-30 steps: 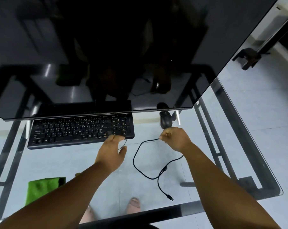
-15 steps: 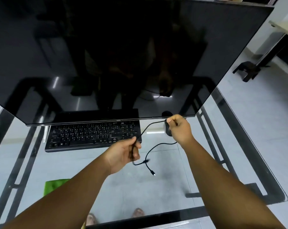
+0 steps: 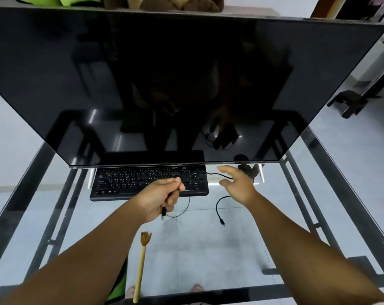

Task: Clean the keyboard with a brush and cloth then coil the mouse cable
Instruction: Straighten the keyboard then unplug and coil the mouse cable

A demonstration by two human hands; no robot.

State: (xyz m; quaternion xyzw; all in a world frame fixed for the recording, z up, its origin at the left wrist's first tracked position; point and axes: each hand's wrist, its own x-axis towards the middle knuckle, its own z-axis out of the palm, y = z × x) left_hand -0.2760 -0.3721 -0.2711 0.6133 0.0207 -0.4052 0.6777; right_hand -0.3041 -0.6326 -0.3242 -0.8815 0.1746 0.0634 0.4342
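Observation:
A black keyboard (image 3: 129, 181) lies on the glass desk under the monitor's lower edge. My left hand (image 3: 162, 195) grips a bunch of the black mouse cable (image 3: 210, 173) in front of the keyboard's right end; one strand runs over the keys toward my right hand. My right hand (image 3: 237, 183) hovers with fingers spread, just left of the black mouse (image 3: 247, 169), which is partly hidden behind it. The cable's plug end (image 3: 222, 222) lies loose on the glass. A wooden brush (image 3: 142, 260) lies near the front edge. The green cloth (image 3: 118, 287) shows beside my left forearm.
A large dark monitor (image 3: 164, 84) overhangs the back of the glass desk (image 3: 208, 249) and hides much of it. The desk's black metal frame (image 3: 314, 216) shows through the glass. Feet are visible on the floor below. A black stand foot (image 3: 354, 102) sits on the floor at far right.
My right hand let go of the cable and opened beside the mouse. My left hand kept the gathered cable and shifted over the keyboard's edge. The view tilted up, bringing the brush into sight.

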